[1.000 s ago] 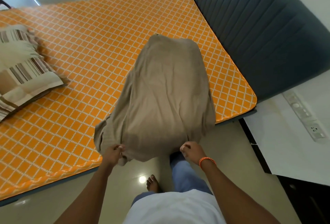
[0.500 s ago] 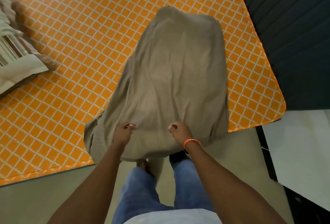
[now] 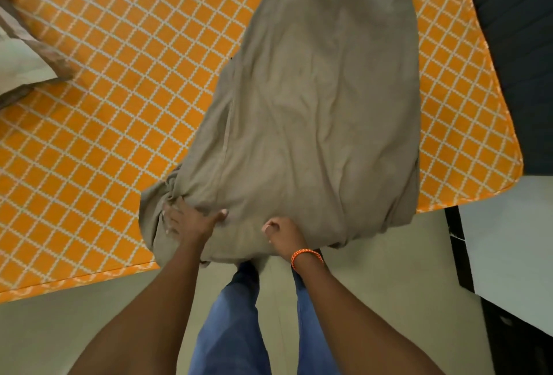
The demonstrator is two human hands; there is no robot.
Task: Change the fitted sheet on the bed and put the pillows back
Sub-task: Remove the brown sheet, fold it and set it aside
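A taupe fitted sheet [image 3: 314,99], still partly folded, lies spread over the near right part of the bare orange lattice-patterned mattress [image 3: 119,123], its near end hanging over the mattress edge. My left hand [image 3: 188,222] grips a bunched fold at the sheet's near left corner. My right hand [image 3: 282,237], with an orange bracelet on the wrist, pinches the sheet's near edge a little to the right. A striped pillow [image 3: 24,57] lies at the far left of the mattress, cut off by the frame.
A dark padded headboard [image 3: 514,45] runs along the mattress's right side. A white bedside surface [image 3: 508,240] with a dark cabinet below stands at the right. I stand on the pale tiled floor [image 3: 374,285] against the mattress's near edge.
I have leaned in closer over the bed. Both hands moved forward with the sheet's near edge, and my left hand shifted to grip a bunched fold at the left corner.
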